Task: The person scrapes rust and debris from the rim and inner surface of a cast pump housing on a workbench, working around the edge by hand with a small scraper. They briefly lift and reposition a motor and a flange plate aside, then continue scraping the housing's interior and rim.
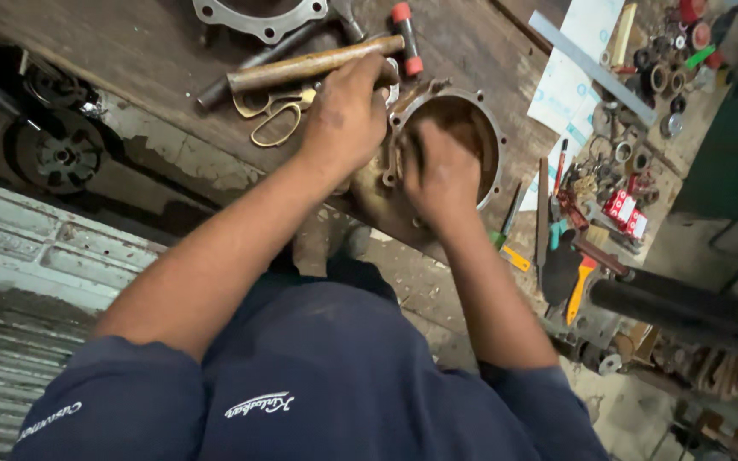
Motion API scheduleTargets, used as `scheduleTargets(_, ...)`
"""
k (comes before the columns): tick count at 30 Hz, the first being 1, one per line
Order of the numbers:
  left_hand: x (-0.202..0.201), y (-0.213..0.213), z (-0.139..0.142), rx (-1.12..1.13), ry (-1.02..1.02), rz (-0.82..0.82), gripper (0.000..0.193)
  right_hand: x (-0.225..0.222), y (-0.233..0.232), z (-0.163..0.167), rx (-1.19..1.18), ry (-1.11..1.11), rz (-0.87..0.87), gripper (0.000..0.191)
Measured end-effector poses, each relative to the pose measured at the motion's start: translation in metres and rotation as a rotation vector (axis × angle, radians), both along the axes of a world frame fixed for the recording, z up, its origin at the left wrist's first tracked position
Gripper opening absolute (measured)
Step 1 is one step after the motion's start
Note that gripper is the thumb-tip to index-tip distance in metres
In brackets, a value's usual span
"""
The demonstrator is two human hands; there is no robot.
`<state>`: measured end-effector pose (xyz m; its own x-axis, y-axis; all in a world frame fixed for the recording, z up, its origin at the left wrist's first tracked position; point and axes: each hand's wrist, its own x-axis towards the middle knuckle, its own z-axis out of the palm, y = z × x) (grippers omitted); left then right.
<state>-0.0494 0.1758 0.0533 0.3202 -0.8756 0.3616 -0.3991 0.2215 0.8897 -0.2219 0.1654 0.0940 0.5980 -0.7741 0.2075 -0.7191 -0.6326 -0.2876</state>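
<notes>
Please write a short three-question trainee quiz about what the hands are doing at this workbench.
1. True or false: both hands touch the round metal housing.
2. Which lies just beyond the left hand? A) wooden-handled hammer B) paint can C) drill
3. What brass-coloured tool lies under the hammer handle?

Key: 1 true, the right hand presses inside its opening, the left on its edge; 2 A; 3 scissors.

At the top of the frame, a wooden-handled hammer (pixel 313 64) lies by brass scissors (pixel 273 115) and a grey ring gasket (pixel 258 15). An orange-handled tool (pixel 581 286) sits right.
</notes>
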Motion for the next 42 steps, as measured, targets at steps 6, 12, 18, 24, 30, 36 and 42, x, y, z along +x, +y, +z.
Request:
scheduleTargets(6, 0.000, 0.002, 0.000, 0.059, 0.004, -0.017, 0.027, -0.002, -0.003, -0.001, -0.019, 0.041, -0.004, 0.015)
scheduleTargets(12, -0.001, 0.000, -0.002, 0.001, -0.005, 0.000, 0.029, 0.002, -0.002, -0.001, -0.001, 0.007, -0.033, 0.013)
scheduleTargets(18, -0.001, 0.001, 0.000, 0.006, -0.011, -0.008, 0.029, 0.000, -0.001, -0.002, -0.050, -0.009, -0.006, 0.015)
scheduleTargets(24, 0.000, 0.001, 0.003, 0.000, 0.017, -0.012, 0.036, 0.002, -0.003, -0.002, -0.003, 0.004, -0.024, 0.014)
scheduleTargets(30, 0.001, 0.000, 0.002, 0.019, -0.006, -0.008, 0.027, 0.005, -0.007, 0.001, -0.017, -0.001, -0.006, 0.014)
scheduleTargets(36, 0.001, 0.001, 0.001, -0.003, 0.001, -0.014, 0.031, 0.001, -0.006, 0.003, 0.016, 0.007, -0.004, 0.013)
scheduleTargets(42, 0.000, -0.002, 0.000, 0.050, -0.009, -0.007, 0.029, -0.001, -0.011, 0.000, -0.015, -0.026, 0.024, 0.014)
